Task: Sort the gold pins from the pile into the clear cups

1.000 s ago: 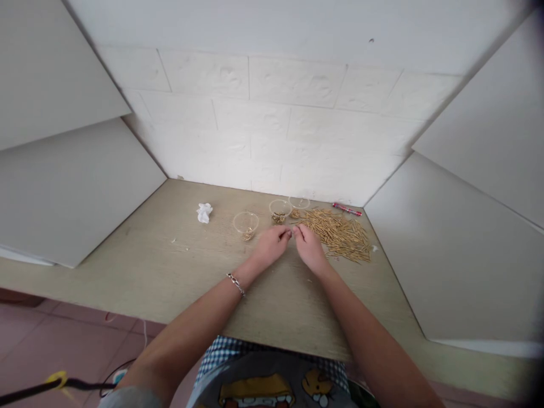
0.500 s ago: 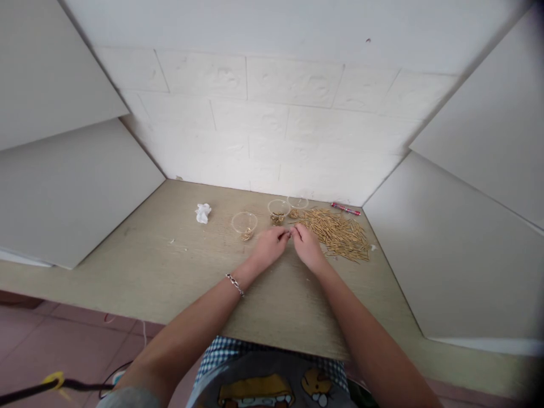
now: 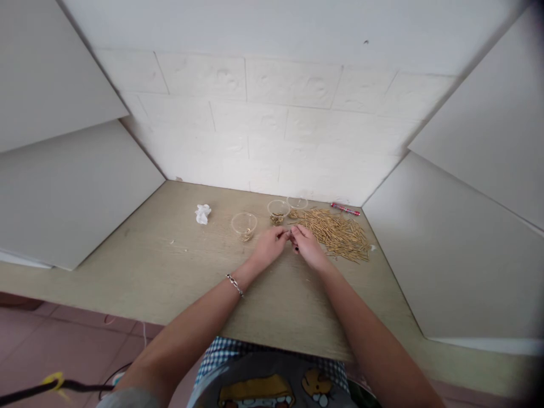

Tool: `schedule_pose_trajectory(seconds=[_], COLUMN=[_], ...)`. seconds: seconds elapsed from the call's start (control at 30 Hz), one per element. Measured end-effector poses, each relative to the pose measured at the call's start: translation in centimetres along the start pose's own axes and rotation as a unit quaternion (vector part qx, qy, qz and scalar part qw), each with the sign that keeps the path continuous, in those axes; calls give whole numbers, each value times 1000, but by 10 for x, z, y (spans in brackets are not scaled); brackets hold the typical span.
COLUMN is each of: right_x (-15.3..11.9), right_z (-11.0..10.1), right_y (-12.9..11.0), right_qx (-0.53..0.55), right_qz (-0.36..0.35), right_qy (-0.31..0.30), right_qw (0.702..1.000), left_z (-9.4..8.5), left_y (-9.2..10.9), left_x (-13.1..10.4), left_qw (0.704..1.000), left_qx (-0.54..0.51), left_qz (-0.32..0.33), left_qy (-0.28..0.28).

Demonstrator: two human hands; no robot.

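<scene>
My left hand (image 3: 271, 245) and my right hand (image 3: 307, 245) meet over the middle of the table, fingertips pinched close together. What they pinch between them is too small to make out. Just right of my right hand spreads a pile of thin gold-coloured sticks (image 3: 340, 232). Beyond my left hand stands a clear plastic cup (image 3: 278, 207) with small gold pieces in it. Another clear cup (image 3: 244, 224), also with a few gold pieces, is to the left of that hand. A third clear cup (image 3: 297, 202) sits farther back, by the wall.
A crumpled white tissue (image 3: 203, 213) lies on the table (image 3: 148, 255) at the left. A red patterned tube-like object (image 3: 345, 209) rests behind the pile. White scraps are scattered about. Grey panels (image 3: 459, 243) flank both sides, and a white wall (image 3: 263, 130) closes the back.
My right hand has turned slightly, so more of its curled fingers shows underneath. My left hand stays almost in place. The cups and the pile look the same.
</scene>
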State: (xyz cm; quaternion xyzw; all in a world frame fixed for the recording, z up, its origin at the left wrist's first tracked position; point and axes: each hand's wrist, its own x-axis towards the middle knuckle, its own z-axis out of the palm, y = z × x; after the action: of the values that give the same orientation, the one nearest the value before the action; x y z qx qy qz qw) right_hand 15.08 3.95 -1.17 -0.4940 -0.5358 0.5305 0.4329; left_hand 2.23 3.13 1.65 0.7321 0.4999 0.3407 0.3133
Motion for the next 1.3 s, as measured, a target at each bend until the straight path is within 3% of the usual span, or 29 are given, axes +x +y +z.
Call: schedule_pose_trajectory(seconds=[0.43, 0.8, 1.13, 1.3], right_x=[-1, -2, -5, -8], right_z=[6, 7, 3, 4], right_y=[-1, -2, -9, -13], right_qx=[26, 5, -182, -222], right_qz=[-4, -11, -99, -117], right_qy=[1, 40, 89, 99], right_qw=[1000, 999, 974, 963], left_z=[0, -4, -3, -3], left_y=[-4, -5, -5, -6], left_x=[3, 3, 2, 2], left_qw=[1000, 996, 992, 990], left_qx=[12, 74, 106, 118], left_qz=[-16, 45, 71, 70], left_qy=[10, 14, 21, 20])
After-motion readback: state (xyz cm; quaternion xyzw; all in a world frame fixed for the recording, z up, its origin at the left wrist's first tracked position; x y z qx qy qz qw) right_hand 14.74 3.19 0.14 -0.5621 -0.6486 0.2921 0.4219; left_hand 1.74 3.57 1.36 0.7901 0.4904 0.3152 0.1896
